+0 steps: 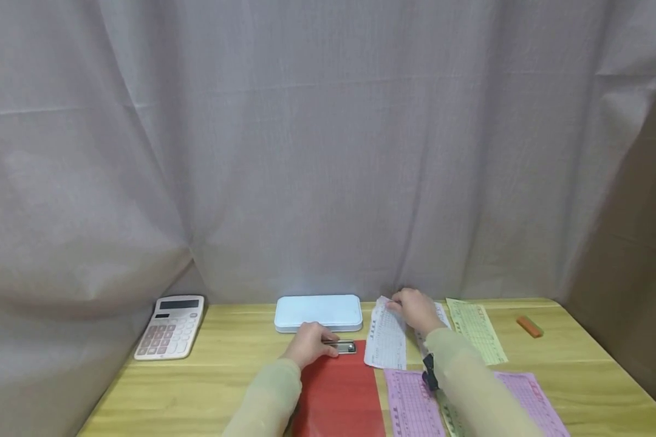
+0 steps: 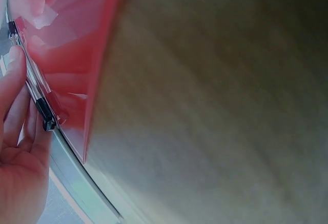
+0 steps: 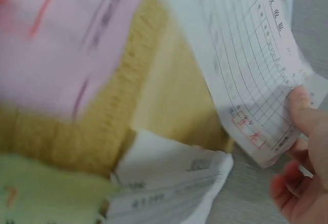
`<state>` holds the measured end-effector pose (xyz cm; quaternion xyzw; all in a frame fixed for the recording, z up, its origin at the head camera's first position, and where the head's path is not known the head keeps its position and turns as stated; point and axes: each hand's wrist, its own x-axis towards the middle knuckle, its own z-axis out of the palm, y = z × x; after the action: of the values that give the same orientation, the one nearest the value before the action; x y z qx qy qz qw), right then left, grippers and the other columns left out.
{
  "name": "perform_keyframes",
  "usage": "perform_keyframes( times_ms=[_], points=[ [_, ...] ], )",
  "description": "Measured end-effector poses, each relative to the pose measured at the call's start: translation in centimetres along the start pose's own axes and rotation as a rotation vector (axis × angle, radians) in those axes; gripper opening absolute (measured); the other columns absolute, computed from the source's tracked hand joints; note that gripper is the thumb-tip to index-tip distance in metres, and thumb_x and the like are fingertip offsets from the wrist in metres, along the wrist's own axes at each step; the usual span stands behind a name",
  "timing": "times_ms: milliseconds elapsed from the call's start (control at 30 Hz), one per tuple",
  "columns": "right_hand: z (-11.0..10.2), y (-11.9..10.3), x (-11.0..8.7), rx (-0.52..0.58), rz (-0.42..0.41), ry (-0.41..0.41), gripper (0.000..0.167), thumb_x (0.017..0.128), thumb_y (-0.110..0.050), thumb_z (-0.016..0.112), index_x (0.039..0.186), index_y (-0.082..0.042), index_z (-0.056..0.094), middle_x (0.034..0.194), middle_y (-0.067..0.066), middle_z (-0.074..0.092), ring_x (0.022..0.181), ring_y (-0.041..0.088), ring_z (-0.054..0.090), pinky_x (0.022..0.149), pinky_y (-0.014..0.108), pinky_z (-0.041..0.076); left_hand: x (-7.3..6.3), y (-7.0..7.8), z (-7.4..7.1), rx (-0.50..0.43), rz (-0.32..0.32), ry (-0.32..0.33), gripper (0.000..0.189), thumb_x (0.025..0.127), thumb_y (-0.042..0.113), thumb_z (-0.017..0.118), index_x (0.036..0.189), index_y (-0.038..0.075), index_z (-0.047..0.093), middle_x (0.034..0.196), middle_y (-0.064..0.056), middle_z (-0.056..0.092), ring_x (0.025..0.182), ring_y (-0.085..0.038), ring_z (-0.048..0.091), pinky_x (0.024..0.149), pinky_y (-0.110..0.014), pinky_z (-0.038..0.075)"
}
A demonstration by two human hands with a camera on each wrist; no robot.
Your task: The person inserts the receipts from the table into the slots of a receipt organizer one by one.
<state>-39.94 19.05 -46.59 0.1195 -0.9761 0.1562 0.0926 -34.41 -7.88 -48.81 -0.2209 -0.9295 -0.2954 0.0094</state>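
Observation:
My left hand [image 1: 310, 345] grips the metal clip [image 1: 343, 347] at the top of a red clipboard [image 1: 339, 394]; in the left wrist view the thumb [image 2: 14, 73] lies on one side of the clip and the fingers on the other. My right hand [image 1: 415, 309] pinches the top edge of a white receipt slip [image 1: 386, 337], lifted and tilted beside the clipboard. The right wrist view shows the thumb [image 3: 302, 106] on the printed face of this slip. Another white slip [image 3: 169, 183] lies on the table under the right hand.
A white tin case [image 1: 318, 311] stands behind the clipboard. A calculator [image 1: 169, 328] is at far left. Pink slips [image 1: 412, 403] lie in front of the right forearm, a green slip [image 1: 477, 331] and an orange eraser-like block [image 1: 530, 326] to its right. A grey curtain [image 1: 328, 152] hangs behind.

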Motion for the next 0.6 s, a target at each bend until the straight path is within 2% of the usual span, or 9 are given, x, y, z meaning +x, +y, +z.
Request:
perform_keyframes(
  times_ms=[133,267,367,500,600],
  points=[
    [-0.9,0.2,-0.5,0.003,-0.003,0.011,0.016,0.087,-0.024,0.069,0.092,-0.009,0.073,0.085,0.002,0.068,0.08,0.023,0.062,0.073,0.044,0.05,-0.1,0.1,0.0,0.02,0.02,0.01,0.027,0.068,0.015,0.085,0.093,0.011,0.078,0.085,0.003,0.074,0.083,-0.011,0.065,0.078,-0.026,0.052],
    [-2.1,0.7,-1.2,0.111,0.047,-0.012,0.012,0.089,-0.018,0.066,0.092,-0.007,0.07,0.083,0.003,0.066,0.076,0.02,0.058,0.07,0.04,0.048,0.0,0.1,0.0,0.038,0.043,0.025,0.026,0.067,0.016,0.085,0.092,0.011,0.078,0.085,0.003,0.074,0.084,-0.011,0.066,0.078,-0.025,0.052],
    [-2.7,1.3,-1.8,0.211,0.062,-0.028,0.012,0.09,-0.016,0.064,0.087,-0.006,0.068,0.077,0.002,0.061,0.07,0.017,0.05,0.064,0.034,0.043,-0.1,-0.1,-0.1,0.026,0.028,0.014,0.027,0.068,0.016,0.084,0.093,0.012,0.078,0.086,0.004,0.074,0.085,-0.011,0.065,0.078,-0.025,0.052],
    [-3.7,2.1,-3.0,0.335,0.072,-0.016,0.02,0.091,-0.017,0.063,0.074,-0.005,0.06,0.069,0.001,0.053,0.066,0.016,0.045,0.059,0.029,0.038,-0.2,-0.1,-0.3,0.007,0.005,-0.009,0.029,0.068,0.016,0.085,0.095,0.012,0.077,0.087,0.003,0.074,0.085,-0.012,0.065,0.077,-0.026,0.052],
    [-4.5,2.3,-4.1,0.408,0.089,0.003,0.023,0.09,-0.017,0.064,0.073,-0.004,0.058,0.068,0.001,0.051,0.065,0.015,0.044,0.058,0.027,0.038,-0.1,0.0,-0.3,0.004,-0.001,-0.017,0.03,0.068,0.017,0.085,0.096,0.012,0.077,0.087,0.003,0.074,0.085,-0.012,0.065,0.078,-0.026,0.051]
  ],
)
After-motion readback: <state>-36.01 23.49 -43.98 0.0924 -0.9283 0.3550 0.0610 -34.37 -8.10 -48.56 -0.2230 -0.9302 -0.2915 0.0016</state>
